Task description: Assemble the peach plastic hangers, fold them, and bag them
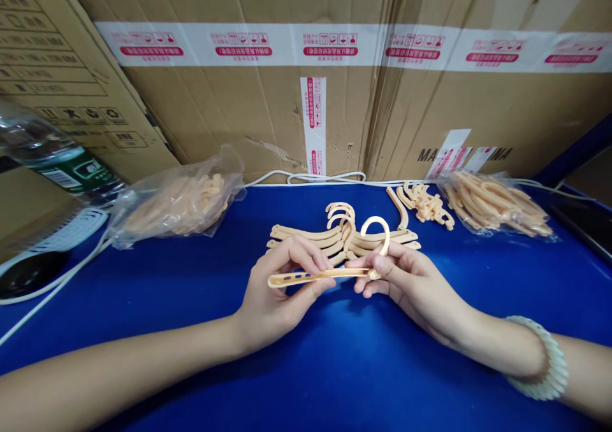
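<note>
Left hand (277,292), one: its fingers (310,290) are closing around a cream hanger arm (294,279), the thumb pressing from below and the other digits from above. The arm is lying level above the desk (363,374), and its slotted end is pointing left.

Right hand (411,279), one: its fingers are gripping a cream hook (385,236) at the base, the curl rising above them. Hook and arm are meeting at the arm's right end; whether they are locked together, one cannot tell. A pale beaded bracelet (540,359) is circling the wrist.

Hangers (329,235), cream, several: lying stacked just behind the hands, their hooks bunching at the middle.

Loose arm (398,208), one: resting upper right of the stack.

Loose hooks (425,202), a small heap: lying beside that arm.

Clear bags, two: one (176,202) bulging with cream pieces at left, another (500,202) at right, near the heap.

Bottle (71,167), green label: leaning at far left, above a black rounded object (31,274).

White cable (329,178): running along the rear edge.

Cardboard (229,113), taped: standing behind the desk.
</note>
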`<state>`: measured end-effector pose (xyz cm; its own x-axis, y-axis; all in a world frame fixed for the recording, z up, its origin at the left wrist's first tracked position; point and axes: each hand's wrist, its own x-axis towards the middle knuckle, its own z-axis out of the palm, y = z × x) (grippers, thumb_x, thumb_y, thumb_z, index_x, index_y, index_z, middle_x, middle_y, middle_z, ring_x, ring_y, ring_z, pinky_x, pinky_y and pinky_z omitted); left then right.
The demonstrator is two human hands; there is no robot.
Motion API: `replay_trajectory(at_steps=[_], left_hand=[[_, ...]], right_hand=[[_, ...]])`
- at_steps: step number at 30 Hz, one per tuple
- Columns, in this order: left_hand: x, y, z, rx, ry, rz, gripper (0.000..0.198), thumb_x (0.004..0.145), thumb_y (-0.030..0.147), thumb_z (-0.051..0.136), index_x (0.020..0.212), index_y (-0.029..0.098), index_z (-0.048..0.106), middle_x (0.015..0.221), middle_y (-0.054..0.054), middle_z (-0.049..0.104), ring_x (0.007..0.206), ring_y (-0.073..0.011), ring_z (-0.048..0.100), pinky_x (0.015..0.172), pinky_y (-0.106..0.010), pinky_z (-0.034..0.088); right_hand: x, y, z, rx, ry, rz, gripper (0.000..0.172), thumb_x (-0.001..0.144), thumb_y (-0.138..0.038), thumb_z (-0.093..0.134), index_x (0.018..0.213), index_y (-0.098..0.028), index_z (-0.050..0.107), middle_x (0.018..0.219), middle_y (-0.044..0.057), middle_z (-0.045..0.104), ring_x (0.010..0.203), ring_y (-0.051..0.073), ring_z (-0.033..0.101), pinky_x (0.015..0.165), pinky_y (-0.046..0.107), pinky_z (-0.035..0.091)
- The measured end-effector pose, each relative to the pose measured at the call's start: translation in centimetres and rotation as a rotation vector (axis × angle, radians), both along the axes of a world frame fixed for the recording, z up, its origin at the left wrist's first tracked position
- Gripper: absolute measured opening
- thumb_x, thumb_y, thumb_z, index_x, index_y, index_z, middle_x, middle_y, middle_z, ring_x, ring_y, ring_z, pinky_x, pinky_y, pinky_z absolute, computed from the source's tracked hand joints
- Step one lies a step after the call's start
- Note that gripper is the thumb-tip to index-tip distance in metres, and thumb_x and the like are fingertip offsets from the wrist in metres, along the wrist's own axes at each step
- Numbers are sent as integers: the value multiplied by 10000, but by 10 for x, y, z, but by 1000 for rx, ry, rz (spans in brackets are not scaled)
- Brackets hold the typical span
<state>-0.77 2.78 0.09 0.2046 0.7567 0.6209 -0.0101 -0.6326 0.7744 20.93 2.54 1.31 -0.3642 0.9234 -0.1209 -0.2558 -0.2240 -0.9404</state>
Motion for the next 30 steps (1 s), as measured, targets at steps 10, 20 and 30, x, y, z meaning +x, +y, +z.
replay_trajectory(at_steps=[10,20,30], left_hand=[[0,-1,-3,44,11,-44,225,840,43,702,814,196,539,829,-2,623,788,-176,715,724,-334,608],[0,-1,-4,33,12,-46,233,840,66,716,829,209,532,827,2,630,769,-181,710,705,-351,600],[2,-1,-3,-83,-99,-71,243,827,75,728,861,201,523,841,7,624,760,-153,694,719,-316,606]], right_hand=[[1,1,1,-37,15,4,236,838,-367,776,837,-168,648,876,61,748,697,156,716,690,305,595],[0,2,0,-4,-41,7,259,830,-392,774,843,-184,620,878,60,756,650,148,702,650,304,584],[-3,-2,1,140,-149,-10,243,856,-422,739,866,-205,630,701,15,707,551,132,646,521,251,527]])
